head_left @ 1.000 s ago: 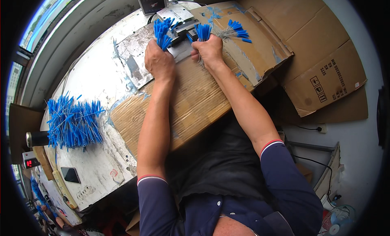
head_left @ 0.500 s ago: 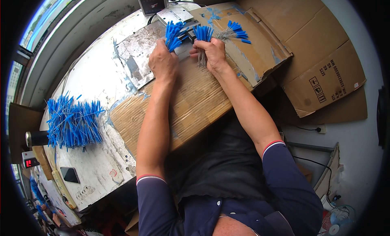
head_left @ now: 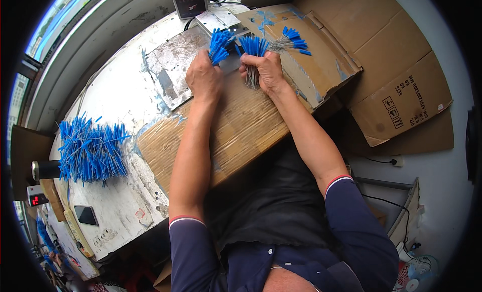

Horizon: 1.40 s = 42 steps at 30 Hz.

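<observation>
My left hand (head_left: 204, 78) is closed around a bundle of thin wires with blue sleeved tips (head_left: 219, 46); the tips fan out above my fingers. Beside it on the right, my right hand (head_left: 267, 71) grips a second bundle of blue-tipped wires (head_left: 254, 45), its bare pale wire ends hanging below the fingers. Both bundles are upright, just in front of a small metal machine (head_left: 219, 19) on the bench. Part of that machine is hidden behind the tips. A third blue-tipped bundle (head_left: 291, 40) lies on cardboard to the right of my right hand.
A big pile of blue-tipped wires (head_left: 93, 150) sits on the white bench (head_left: 133, 191) at left, near a phone (head_left: 86, 215) and a power strip (head_left: 78, 231). A box with a red display (head_left: 189, 1) stands at the back. Flattened cardboard (head_left: 236, 131) covers the bench's front edge.
Both hands have shifted slightly to the right with their bundles. The right-hand bundle is a little lower and more fanned out. The red display's digits have changed.
</observation>
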{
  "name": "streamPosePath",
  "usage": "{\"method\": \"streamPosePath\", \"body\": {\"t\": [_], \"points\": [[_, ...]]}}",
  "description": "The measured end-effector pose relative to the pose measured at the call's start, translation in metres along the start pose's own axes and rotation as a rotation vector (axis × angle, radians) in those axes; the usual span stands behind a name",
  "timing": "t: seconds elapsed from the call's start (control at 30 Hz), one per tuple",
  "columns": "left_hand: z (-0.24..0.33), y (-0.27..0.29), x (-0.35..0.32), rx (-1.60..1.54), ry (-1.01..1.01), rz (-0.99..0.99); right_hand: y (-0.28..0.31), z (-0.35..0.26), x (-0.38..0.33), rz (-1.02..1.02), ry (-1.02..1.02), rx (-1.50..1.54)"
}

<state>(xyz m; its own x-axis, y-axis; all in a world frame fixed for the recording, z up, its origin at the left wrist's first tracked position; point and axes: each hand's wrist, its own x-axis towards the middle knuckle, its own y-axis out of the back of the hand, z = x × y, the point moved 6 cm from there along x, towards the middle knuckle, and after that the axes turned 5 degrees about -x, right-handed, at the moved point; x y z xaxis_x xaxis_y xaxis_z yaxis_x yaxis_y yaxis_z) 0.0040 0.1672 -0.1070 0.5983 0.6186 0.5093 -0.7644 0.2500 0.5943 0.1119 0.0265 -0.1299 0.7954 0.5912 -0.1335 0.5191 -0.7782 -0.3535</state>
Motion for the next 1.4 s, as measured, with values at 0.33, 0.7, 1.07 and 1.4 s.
{"method": "streamPosePath", "body": {"t": [0.33, 0.7, 1.07, 1.4], "points": [[-0.004, 0.006, -0.001, -0.020, 0.024, 0.189, -0.007, 0.000, 0.011, 0.200, 0.070, -0.224], [-0.001, 0.007, 0.001, 0.020, -0.094, 0.247, -0.014, -0.007, 0.021, 0.300, 0.125, -0.413], [-0.002, 0.001, 0.000, -0.043, 0.026, 0.023, -0.005, 0.003, 0.009, 0.037, 0.063, 0.013], [0.000, -0.001, 0.001, -0.044, 0.017, 0.013, 0.007, 0.005, 0.009, 0.124, 0.084, 0.015]]}}
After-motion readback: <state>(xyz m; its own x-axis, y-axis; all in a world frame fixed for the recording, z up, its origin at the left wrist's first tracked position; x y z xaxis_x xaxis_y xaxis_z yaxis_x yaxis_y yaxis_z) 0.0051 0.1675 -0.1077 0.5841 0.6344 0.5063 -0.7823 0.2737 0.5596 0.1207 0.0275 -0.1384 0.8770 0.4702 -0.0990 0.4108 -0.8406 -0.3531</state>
